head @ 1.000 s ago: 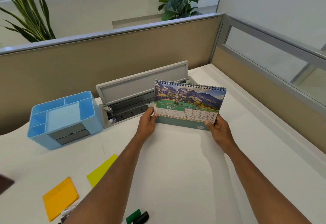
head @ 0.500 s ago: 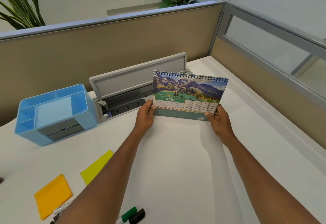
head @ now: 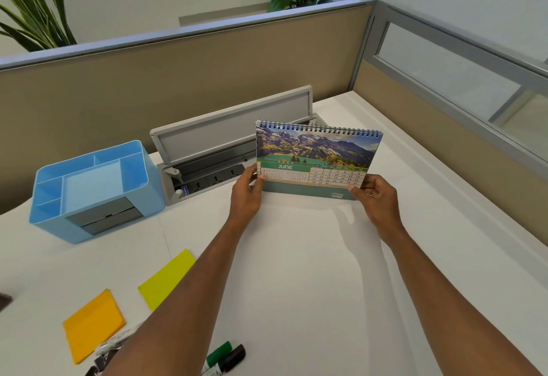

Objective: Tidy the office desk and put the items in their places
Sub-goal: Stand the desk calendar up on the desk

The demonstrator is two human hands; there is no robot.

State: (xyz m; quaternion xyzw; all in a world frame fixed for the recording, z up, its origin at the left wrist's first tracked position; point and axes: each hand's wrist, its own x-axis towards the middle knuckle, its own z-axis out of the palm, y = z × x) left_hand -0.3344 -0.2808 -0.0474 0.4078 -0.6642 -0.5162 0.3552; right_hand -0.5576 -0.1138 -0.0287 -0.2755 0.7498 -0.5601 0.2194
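On the white desk (head: 296, 286), a blue organizer (head: 152, 189) sits back left, beside an open grey cable trough (head: 207, 168). In front of the trough's right end, the spiral desk calendar (head: 317, 156) is upright and shows June; the left hand (head: 246, 197) pinches its lower left corner and the right hand (head: 378, 200) its lower right. Yellow sticky notes (head: 166, 279), orange sticky notes (head: 93, 325) and two markers (head: 225, 356) lie front left.
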